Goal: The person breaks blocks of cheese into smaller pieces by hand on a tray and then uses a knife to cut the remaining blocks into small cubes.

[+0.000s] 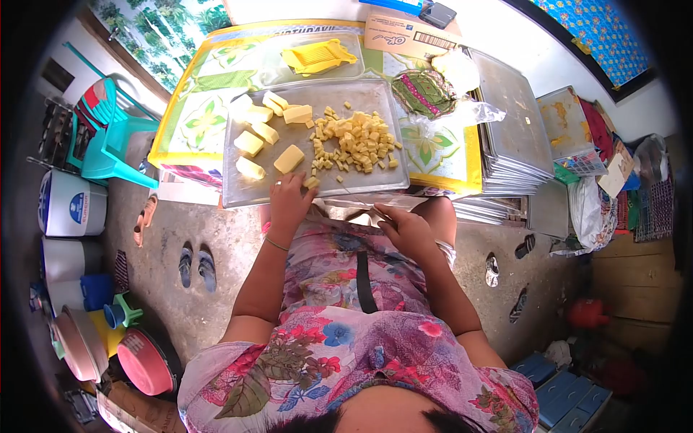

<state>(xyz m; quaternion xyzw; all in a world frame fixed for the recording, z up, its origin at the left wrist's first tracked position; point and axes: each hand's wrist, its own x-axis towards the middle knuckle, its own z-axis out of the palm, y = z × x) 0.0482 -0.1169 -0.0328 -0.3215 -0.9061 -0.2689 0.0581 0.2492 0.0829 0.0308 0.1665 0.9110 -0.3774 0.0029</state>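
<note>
A metal tray (253,184) lies on the table in front of me. Several large yellow blocks (249,143) are on its left side, and a heap of small yellow cubes (361,137) is on its right. At the tray's near edge, my left hand (289,196) has its fingers closed around a small yellow piece (311,182), just below a large block. My right hand (401,225) is by the tray's near edge, right of the middle, fingers closed on a thin knife (361,200) whose blade points toward the tray.
A yellow plastic grater (320,56) lies behind the tray. To the right stand a green woven mat (424,94) and a stack of metal trays (509,108). A teal chair (119,148) is at left; slippers (206,268) and basins (148,361) are on the floor.
</note>
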